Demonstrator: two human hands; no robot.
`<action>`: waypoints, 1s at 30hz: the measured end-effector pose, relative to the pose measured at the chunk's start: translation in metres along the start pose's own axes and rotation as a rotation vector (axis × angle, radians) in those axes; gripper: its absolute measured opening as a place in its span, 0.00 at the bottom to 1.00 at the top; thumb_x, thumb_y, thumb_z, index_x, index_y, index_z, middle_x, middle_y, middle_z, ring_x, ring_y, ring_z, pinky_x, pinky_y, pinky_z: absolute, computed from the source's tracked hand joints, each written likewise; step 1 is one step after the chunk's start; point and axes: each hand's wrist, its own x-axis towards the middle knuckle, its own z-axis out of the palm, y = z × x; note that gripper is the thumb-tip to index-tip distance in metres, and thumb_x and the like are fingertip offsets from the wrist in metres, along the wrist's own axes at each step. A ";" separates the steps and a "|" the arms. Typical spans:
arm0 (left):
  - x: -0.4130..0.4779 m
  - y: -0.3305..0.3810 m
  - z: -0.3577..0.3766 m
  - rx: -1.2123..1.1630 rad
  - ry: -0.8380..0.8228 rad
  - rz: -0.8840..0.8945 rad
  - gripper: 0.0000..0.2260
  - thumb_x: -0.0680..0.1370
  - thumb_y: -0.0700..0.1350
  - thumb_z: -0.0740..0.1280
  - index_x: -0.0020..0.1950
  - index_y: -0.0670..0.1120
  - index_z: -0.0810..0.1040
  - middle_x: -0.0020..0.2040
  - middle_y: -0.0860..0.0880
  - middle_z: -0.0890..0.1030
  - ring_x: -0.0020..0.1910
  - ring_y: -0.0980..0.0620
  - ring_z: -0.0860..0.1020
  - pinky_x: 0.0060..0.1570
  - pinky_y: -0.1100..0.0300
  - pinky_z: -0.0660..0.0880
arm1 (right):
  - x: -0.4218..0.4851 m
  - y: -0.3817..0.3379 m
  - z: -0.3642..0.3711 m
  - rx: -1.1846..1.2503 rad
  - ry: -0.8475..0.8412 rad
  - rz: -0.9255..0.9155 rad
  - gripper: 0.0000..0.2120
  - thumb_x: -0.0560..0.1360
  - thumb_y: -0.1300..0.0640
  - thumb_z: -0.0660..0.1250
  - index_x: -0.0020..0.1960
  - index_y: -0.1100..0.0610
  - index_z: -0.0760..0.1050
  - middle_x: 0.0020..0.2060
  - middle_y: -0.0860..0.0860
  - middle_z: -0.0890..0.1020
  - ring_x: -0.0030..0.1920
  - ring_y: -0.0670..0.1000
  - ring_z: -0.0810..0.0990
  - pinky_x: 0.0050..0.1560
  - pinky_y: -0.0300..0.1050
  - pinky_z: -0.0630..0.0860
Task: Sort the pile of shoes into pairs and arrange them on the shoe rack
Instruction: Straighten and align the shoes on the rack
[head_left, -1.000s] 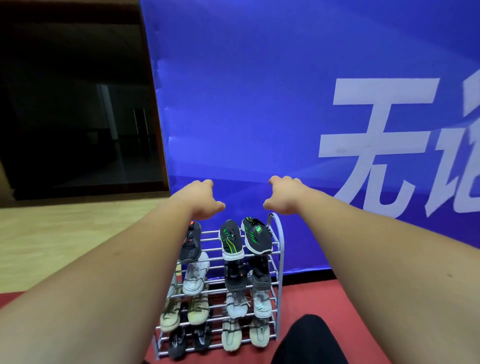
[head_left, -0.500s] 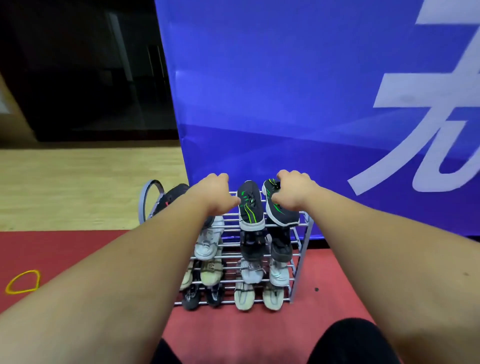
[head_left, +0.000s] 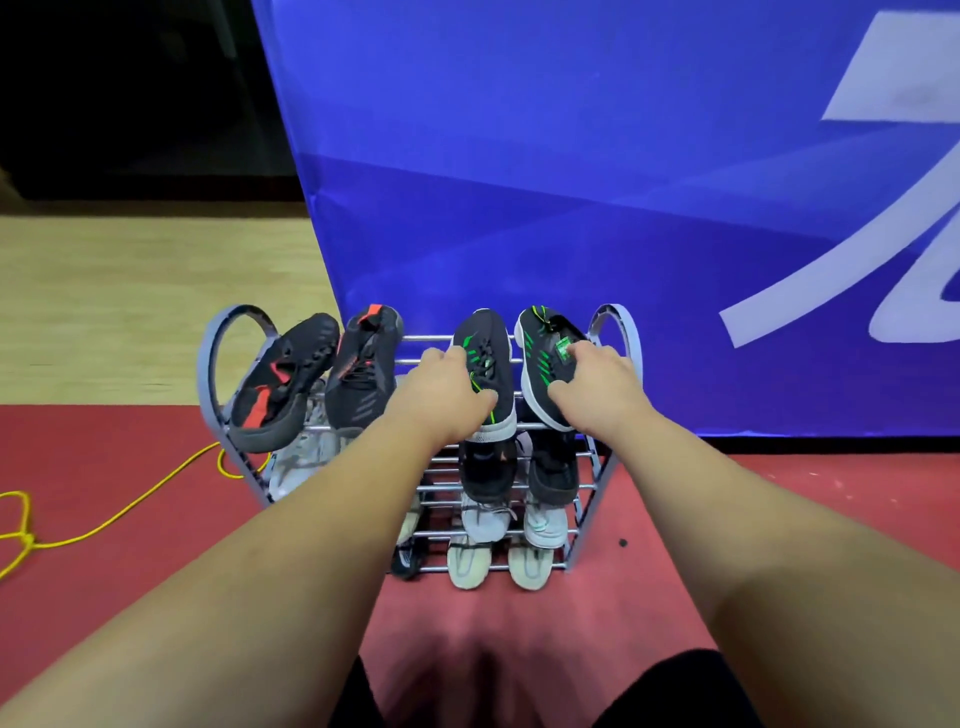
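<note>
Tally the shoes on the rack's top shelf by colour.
Black-and-red shoes: 2
Black-and-green shoes: 2
Total: 4

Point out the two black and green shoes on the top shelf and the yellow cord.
left black and green shoe (head_left: 485, 332), head view, far end of its upper
right black and green shoe (head_left: 540, 358), head view, its green side stripes
yellow cord (head_left: 130, 506), head view, strand on the red floor
</note>
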 end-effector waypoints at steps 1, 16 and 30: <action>0.000 0.001 0.004 -0.026 0.016 -0.001 0.27 0.76 0.57 0.66 0.71 0.46 0.68 0.66 0.44 0.70 0.63 0.40 0.74 0.61 0.45 0.74 | 0.001 0.001 0.003 0.050 0.016 0.017 0.17 0.74 0.56 0.63 0.62 0.57 0.73 0.58 0.58 0.77 0.62 0.63 0.72 0.53 0.52 0.72; 0.014 -0.020 0.072 -0.187 0.253 0.017 0.39 0.73 0.61 0.70 0.79 0.48 0.60 0.79 0.46 0.59 0.77 0.43 0.61 0.72 0.46 0.67 | 0.002 0.022 0.058 0.280 0.281 0.031 0.26 0.76 0.52 0.65 0.74 0.53 0.69 0.69 0.55 0.73 0.69 0.59 0.70 0.67 0.52 0.68; 0.043 -0.009 0.091 -0.257 0.174 -0.021 0.44 0.67 0.57 0.77 0.78 0.54 0.58 0.78 0.47 0.57 0.68 0.42 0.73 0.61 0.43 0.76 | 0.017 0.042 0.070 0.350 0.205 0.151 0.25 0.76 0.54 0.64 0.73 0.55 0.69 0.67 0.55 0.73 0.67 0.56 0.71 0.61 0.50 0.71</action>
